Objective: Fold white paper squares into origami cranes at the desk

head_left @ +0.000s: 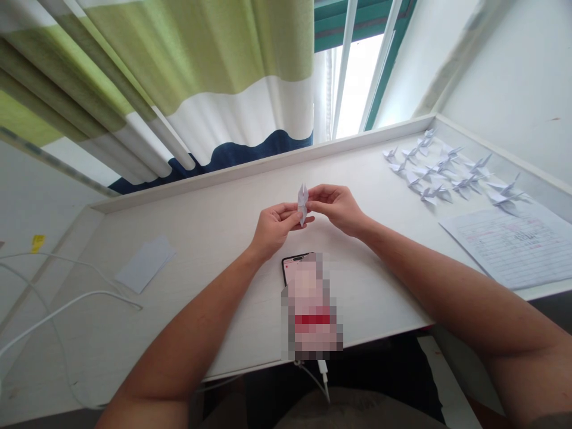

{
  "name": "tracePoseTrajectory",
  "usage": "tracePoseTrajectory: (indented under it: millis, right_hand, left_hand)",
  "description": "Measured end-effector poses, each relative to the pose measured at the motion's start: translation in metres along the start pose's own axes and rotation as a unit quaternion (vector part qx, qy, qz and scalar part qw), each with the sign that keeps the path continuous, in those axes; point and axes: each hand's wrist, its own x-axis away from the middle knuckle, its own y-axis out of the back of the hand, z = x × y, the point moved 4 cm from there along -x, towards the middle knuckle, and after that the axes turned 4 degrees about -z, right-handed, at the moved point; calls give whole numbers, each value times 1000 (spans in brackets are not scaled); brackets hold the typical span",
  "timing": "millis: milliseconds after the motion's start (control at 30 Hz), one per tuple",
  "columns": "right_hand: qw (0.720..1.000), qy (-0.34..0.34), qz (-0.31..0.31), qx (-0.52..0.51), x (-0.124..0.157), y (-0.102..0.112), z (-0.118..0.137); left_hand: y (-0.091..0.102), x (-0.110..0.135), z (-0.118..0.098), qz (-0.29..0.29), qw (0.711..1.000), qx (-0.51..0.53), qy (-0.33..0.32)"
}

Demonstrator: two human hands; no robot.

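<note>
A small folded white paper piece (302, 201) is held upright above the middle of the white desk (214, 238). My left hand (274, 226) pinches its lower left side with closed fingers. My right hand (335, 205) pinches its right side, fingers pressed together. Both hands hover a little above the desk surface, just beyond a phone (308, 304) that lies flat near the front edge with a cable plugged in.
Several finished white paper cranes (447, 170) stand in a group at the back right. A lined written sheet (513, 244) lies at the right edge. A blank paper slip (145, 262) lies left, with white cables (67, 304) beyond. Striped curtain (179, 89) and window behind.
</note>
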Motion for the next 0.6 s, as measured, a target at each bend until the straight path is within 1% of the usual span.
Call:
tracePoseTrajectory:
  millis: [133,300,467,600]
  right_hand:
    - [1000,-6,-3,2,0,1,-1]
    - [1000,-13,12,-14,1,1,1]
    - [999,-10,29,-26,3,-2,6]
    - [999,-5,39,-20,4,-3,5]
  left_hand:
    - [0,-1,1,5,1000,24,13]
    - [3,-5,5,5,997,63,36]
    - [3,-7,5,23,995,90,31]
    - [3,-7,4,31,995,88,21]
